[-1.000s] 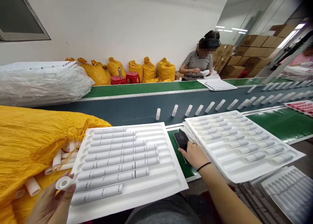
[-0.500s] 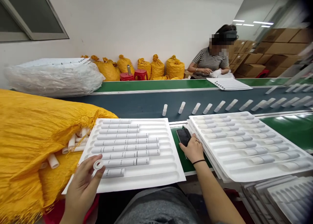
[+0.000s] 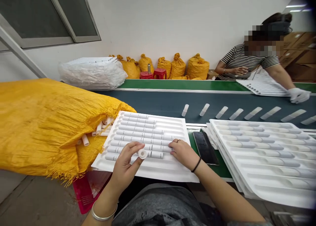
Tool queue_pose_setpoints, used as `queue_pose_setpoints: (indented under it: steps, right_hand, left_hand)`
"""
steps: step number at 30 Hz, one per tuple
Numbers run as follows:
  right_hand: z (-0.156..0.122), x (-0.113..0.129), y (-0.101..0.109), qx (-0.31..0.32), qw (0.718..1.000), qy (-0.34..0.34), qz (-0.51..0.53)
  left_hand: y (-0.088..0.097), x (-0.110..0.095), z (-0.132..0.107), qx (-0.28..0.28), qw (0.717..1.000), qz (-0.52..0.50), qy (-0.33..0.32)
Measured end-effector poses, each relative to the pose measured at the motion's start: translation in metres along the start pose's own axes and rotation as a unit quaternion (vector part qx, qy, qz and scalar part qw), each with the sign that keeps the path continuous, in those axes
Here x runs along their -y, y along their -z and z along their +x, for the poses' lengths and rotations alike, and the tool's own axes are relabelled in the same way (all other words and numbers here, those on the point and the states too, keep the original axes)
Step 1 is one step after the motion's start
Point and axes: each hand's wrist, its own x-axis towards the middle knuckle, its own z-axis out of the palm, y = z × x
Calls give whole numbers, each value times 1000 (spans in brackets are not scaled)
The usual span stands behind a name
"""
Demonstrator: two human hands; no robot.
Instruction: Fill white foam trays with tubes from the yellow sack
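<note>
My left hand point(image 3: 127, 166) is closed around a white plastic tube point(image 3: 142, 154), whose open round end faces me, above the left part of a white moulded tray point(image 3: 170, 171). In the tray's grooves lie rows of white printed tubes point(image 3: 138, 133), end to end. My right hand point(image 3: 184, 153) reaches over the tray's right side, its fingers drawn together on the right end of one row, at a white tube. The fingertips partly hide that tube. My left hand covers parts of the lower rows.
A yellow woven sack point(image 3: 61, 120) spills loose tubes at left. A black phone point(image 3: 204, 147) lies between this tray and a stack of filled trays point(image 3: 247, 170). Beyond, capped tubes stand on a conveyor belt point(image 3: 158, 102). Across it, a co-worker point(image 3: 239, 61) extends a gloved hand.
My right hand has left the phone and come left to the tubes in the tray. My left hand still holds its tube. The view has turned left; the co-worker has stretched an arm out.
</note>
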Motion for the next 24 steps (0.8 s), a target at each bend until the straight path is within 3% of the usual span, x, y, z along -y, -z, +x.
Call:
queue_pose_setpoints:
  steps: [4, 6, 8, 10, 19, 24]
  right_hand:
    - [-2, 11, 8, -32, 999, 4, 10]
    - [-13, 18, 17, -63, 992, 30, 106]
    - [-23, 26, 24, -91, 966, 78, 230]
    - [-30, 32, 30, -109, 944, 121, 286]
    - [-34, 38, 47, -124, 933, 264, 213]
    - [-37, 45, 45, -144, 935, 261, 193]
  left_hand:
    - [5, -6, -4, 79, 995, 61, 19]
    - [5, -8, -6, 122, 989, 80, 33]
    - [4, -11, -6, 151, 983, 97, 32]
    - [2, -14, -4, 158, 981, 115, 13]
    - [-2, -21, -2, 174, 970, 149, -75]
    - [-6, -21, -1, 174, 972, 136, -74]
